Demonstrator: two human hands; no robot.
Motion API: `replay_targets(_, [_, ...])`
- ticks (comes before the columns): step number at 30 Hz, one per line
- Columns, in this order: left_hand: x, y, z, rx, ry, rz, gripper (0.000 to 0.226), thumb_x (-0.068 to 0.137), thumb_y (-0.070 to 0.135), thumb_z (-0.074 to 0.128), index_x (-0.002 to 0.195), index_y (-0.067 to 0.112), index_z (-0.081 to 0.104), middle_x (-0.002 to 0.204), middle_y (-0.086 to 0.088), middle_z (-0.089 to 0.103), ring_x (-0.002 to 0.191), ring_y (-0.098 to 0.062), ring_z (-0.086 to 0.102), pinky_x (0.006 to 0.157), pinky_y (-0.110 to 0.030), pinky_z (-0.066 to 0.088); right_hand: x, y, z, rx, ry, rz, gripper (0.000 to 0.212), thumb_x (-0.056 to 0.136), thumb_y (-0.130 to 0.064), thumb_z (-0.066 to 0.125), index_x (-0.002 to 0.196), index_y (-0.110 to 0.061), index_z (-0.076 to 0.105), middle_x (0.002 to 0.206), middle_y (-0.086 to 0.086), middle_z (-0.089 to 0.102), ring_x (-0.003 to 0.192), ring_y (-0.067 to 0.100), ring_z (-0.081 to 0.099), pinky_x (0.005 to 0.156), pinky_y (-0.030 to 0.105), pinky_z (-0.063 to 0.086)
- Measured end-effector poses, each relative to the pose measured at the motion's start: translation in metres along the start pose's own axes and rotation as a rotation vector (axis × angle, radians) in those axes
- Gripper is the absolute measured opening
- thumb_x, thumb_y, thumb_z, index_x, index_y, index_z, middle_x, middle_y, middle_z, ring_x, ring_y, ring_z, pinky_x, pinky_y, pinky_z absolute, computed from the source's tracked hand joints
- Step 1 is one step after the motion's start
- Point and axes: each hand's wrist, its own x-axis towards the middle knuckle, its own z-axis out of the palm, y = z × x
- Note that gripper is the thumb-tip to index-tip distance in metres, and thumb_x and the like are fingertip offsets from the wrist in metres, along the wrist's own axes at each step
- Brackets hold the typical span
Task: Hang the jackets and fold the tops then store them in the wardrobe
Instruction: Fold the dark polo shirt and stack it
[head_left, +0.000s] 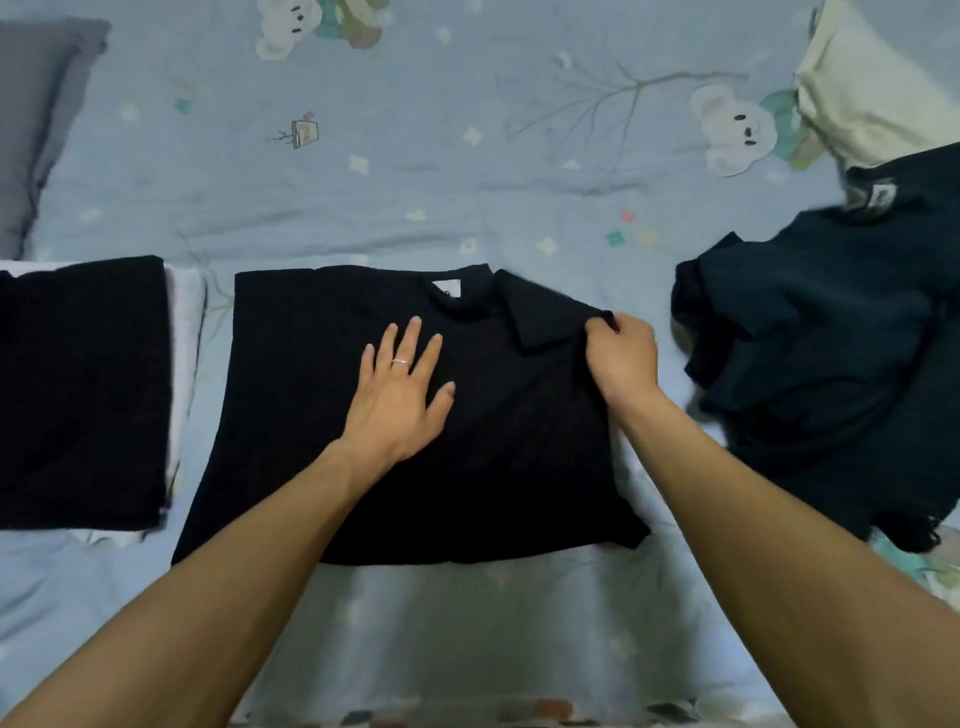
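A black short-sleeved top (322, 415) lies flat in the middle of a pale blue bedsheet printed with koalas (415, 171), its right sleeve folded in over the body. The left hand (400, 395), fingers spread and wearing a ring, presses flat on the chest, while the right hand (623, 358) pinches the folded sleeve's edge. A folded black garment (83, 395) lies to the left on white cloth, and a crumpled dark teal garment (831, 353) lies to the right below a cream pillow (872, 98).
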Motion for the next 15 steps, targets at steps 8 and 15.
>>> replay_targets(8, [-0.007,0.047,0.012,0.017,-0.056,-0.022,0.067,0.102,0.055,0.021,0.158,0.026,0.000,0.164,-0.014,-0.014,0.151,-0.031,-0.013,0.122,-0.050,-0.001,0.010,0.027,-0.030,0.077,-0.307,0.283,0.031,0.084,-0.039,0.072,0.093,-0.010,0.073,0.091,0.004,0.076,0.082,0.021,0.074,0.080,0.033,0.059])
replay_targets(15, [-0.032,0.086,0.038,-0.043,0.031,-0.064,0.074,0.096,0.061,0.012,0.158,0.022,0.005,0.164,-0.017,-0.009,0.151,-0.035,-0.010,0.119,-0.054,-0.005,-0.053,0.062,-0.078,-0.095,-0.717,0.347,0.022,0.087,-0.031,0.073,0.097,-0.011,0.074,0.087,0.004,0.076,0.076,0.017,0.072,0.065,0.027,0.054])
